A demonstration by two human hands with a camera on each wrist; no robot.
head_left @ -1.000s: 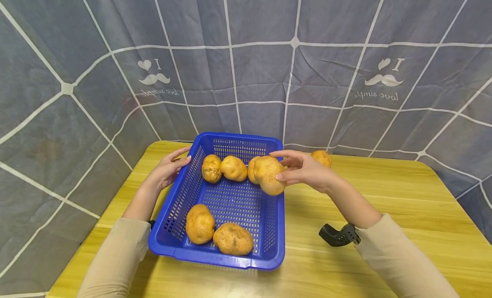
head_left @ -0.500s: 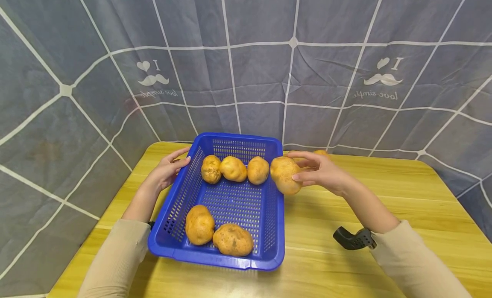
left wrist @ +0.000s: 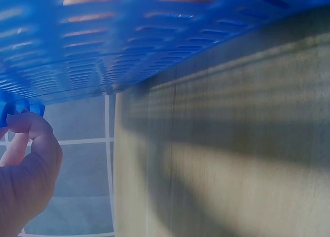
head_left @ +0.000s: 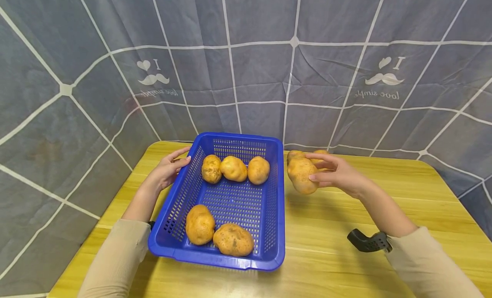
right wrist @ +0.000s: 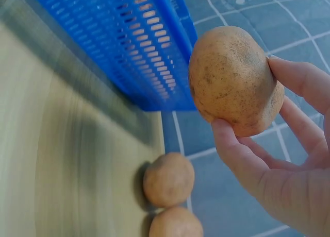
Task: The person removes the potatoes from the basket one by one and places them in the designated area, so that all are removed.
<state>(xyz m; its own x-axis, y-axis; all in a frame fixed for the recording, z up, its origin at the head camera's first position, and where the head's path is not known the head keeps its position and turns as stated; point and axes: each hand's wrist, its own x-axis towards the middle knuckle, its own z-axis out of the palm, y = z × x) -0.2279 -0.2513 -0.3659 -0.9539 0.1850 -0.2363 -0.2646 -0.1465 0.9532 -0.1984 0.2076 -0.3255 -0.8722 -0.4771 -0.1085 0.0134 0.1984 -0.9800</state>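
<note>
A blue plastic basket point(head_left: 265, 261) with slotted walls stands on the wooden table. My left hand point(head_left: 166, 170) grips its left rim; in the left wrist view the thumb and fingers meet that blue edge. Inside, three potatoes line the back and two larger ones, including a brown-speckled potato point(head_left: 233, 239), lie at the front. Just right of the basket, my right hand point(head_left: 338, 176) holds a potato point(right wrist: 234, 80) between thumb and fingers, raised above the table. Behind it, two more potatoes sit on the table, one a round potato point(right wrist: 169, 179), partly hidden in the head view.
The wooden table point(head_left: 384, 191) extends to the right of the basket. A grey curtain point(head_left: 261, 76) with white grid lines hangs along the back and left. A black wrist device point(head_left: 369, 241) sits at the right sleeve.
My right hand has carried the potato rightward from over the basket, past its right rim, to above the table. The left hand and basket have stayed in place.
</note>
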